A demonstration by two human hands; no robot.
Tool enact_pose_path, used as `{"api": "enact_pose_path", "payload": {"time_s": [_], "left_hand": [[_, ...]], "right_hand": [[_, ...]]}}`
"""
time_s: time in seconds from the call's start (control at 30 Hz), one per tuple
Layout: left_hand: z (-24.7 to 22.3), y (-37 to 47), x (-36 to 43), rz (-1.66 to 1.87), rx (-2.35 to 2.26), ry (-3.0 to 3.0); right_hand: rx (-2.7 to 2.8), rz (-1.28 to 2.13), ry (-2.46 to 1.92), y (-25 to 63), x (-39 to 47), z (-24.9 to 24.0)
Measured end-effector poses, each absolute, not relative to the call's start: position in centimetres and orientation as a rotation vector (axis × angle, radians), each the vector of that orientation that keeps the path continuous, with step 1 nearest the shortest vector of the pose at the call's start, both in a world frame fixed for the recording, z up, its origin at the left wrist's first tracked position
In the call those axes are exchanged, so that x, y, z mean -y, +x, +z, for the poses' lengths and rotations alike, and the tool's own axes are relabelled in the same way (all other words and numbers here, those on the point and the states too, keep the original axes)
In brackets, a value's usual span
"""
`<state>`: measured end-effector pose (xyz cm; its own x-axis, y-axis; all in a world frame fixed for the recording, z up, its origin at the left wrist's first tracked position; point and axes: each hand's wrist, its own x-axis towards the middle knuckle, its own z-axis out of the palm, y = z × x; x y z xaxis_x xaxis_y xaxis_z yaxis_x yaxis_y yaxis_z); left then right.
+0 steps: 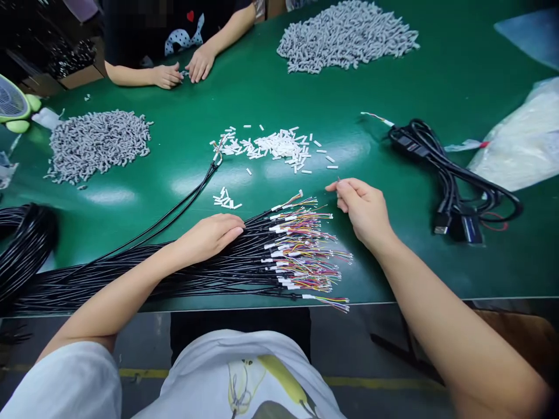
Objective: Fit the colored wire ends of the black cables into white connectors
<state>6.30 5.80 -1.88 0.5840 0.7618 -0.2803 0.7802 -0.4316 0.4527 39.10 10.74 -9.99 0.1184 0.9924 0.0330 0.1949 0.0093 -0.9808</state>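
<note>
The left hand (213, 235) lies on cables (248, 262) at eight o'clock, the right hand (364, 209) hovers at three, both grips unclear, many ends (308, 297) seemingly sleeved, loose tubes (282, 145) remaining at twelve

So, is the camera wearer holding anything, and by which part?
The left hand lies on black cables, short of their coloured wire ends; whether it grips any is unclear. The right hand may pinch something too tiny to identify.

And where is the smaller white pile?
In the head view, the smaller white pile lies left of centre, beyond the left hand, nearer than the larger white pile.
</note>
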Motion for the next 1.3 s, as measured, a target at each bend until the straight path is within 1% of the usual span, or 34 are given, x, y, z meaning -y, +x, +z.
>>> {"api": "enact_pose_path", "payload": {"time_s": [0.33,0.63,0.8,0.9,0.97,1.13,1.3], "left_hand": [[-1.8,6.2,-6.2,-0.005,-1.269,2.274],[-2.0,4.9,-6.6,0.244,-1.326,2.059],[-2.4,4.9,-7.1,0.200,-1.389,1.929],[-2.4,5.0,-6.9,0.246,-1.395,1.879],[-2.4,5.0,-6.8,0.290,-1.405,1.803],[-2.9,4.5,-6.7,0.403,-1.427,1.682],[-2.6,4.4,-6.7,0.412,-1.405,1.704]], "right_hand": [[1.230,1.018,-1.351,39.0,-10.7,-9.9],[1.294,0.990,-1.416,39.1,-11.1,-9.4],[1.577,1.105,-1.429,38.4,-12.4,-7.4],[1.833,1.270,-1.365,37.0,-14.1,-6.6],[1.944,1.309,-1.322,36.1,-15.3,-6.5],[1.927,1.177,-1.288,34.6,-16.6,-6.0],[1.906,0.950,-1.228,34.0,-16.6,-3.8]]}}
